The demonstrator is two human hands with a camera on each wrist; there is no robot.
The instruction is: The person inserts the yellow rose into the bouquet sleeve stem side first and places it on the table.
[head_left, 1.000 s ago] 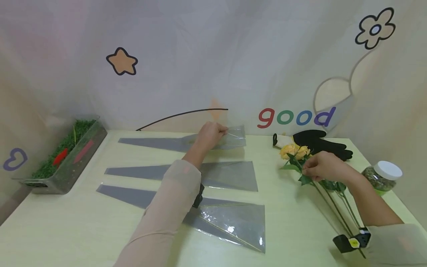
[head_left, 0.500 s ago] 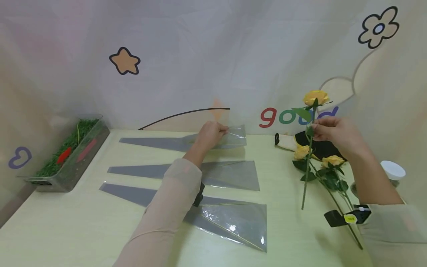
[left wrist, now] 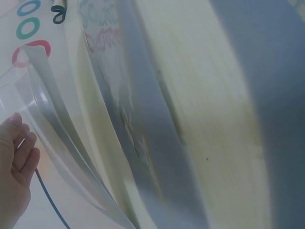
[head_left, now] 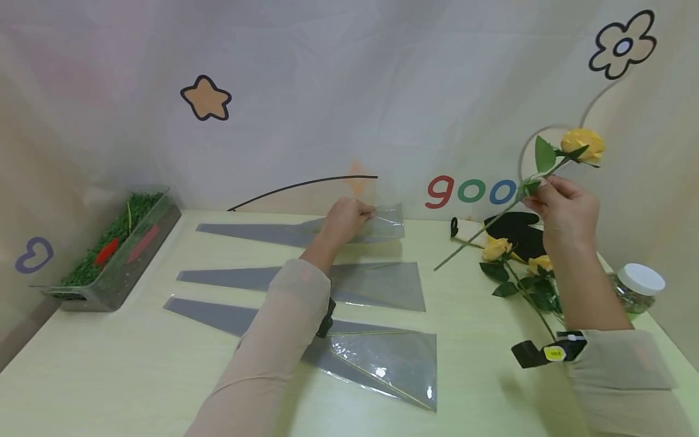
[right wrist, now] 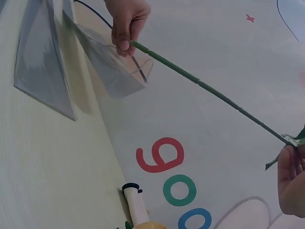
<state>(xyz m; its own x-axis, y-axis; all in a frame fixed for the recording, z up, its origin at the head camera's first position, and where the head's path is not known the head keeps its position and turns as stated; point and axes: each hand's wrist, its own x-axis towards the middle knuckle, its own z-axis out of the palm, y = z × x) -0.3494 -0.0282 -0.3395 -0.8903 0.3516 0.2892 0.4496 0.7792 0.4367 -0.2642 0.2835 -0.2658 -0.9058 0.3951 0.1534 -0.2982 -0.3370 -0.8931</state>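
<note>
Pinching 1 clear sleeve [head_left: 389, 222] with left hand [head_left: 346, 218] — and, at its 3 o'clock, 1 yellow rose [head_left: 582, 145] with right hand [head_left: 571, 212].

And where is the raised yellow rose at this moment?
In the head view, the raised yellow rose is at the right, held by the right hand, its stem slanting down leftward in front of the glove's pale cuff.

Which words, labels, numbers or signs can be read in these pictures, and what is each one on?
"goo": coloured letters on the backdrop; anything directly after it is behind the right hand and the rose it holds.
Yellow label on the black right-wrist device: too small to read.
Teal and red marks seen on a plastic sleeve, left wrist view: too blurred to read.
</note>
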